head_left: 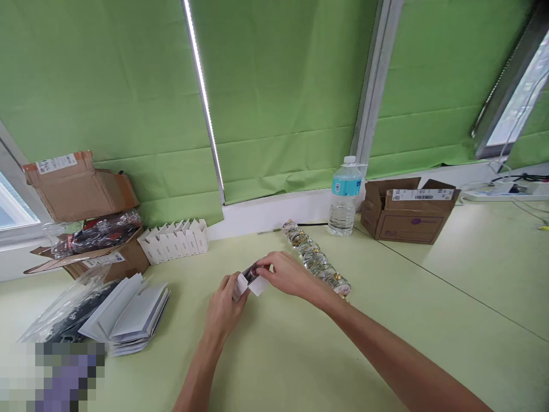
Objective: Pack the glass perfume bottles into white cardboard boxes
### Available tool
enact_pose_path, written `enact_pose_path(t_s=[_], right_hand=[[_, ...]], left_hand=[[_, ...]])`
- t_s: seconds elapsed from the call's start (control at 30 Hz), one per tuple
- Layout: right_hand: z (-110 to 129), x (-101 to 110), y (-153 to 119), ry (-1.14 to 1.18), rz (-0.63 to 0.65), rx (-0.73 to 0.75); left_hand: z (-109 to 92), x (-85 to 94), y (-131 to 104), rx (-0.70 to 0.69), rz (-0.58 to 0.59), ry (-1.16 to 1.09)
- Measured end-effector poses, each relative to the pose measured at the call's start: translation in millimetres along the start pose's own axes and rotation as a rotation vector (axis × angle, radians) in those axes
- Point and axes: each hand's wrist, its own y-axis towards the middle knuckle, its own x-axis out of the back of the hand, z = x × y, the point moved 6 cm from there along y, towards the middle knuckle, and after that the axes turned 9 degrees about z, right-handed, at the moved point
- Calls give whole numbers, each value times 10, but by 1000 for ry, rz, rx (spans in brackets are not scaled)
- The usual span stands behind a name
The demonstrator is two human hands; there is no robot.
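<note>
At centre, left hand grips white box, unclosed; right hand pinches dark item at its mouth. White row-boxes, ten o'clock, flaps up.

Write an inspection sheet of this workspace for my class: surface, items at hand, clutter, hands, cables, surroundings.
Surface: pale green tabletop, seam on the right.
Items at hand: small white box, flap open; row of clear, gold-detailed items; row of white boxes.
Clutter: stacked cardboard boxes, clear plastic bag, stack of white card, water bottle, open cardboard box.
Hands: left hand holds the small white box; right hand is at its opening, grip unclear.
Cables: cables by a power strip, far right.
Surroundings: green blinds; windows at both sides.
</note>
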Motion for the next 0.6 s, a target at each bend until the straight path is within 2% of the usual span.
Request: enact_pose_path(t_s=[0.17, 0.33, 0.47, 0.6], right_hand=[[-51, -208, 28, -114, 1, -132], [-234, -365, 73, -100, -23, -291], [-352, -427, 108, -47, -42, -317], [-461, -484, 144, 98, -63, -265]], left_hand=[[-90, -122, -31, -78, 6, 209], [-125, -200, -66, -122, -88, 377], [-179, -222, -103, -176, -150, 482], [-216, -229, -121, -202, -169, 563]])
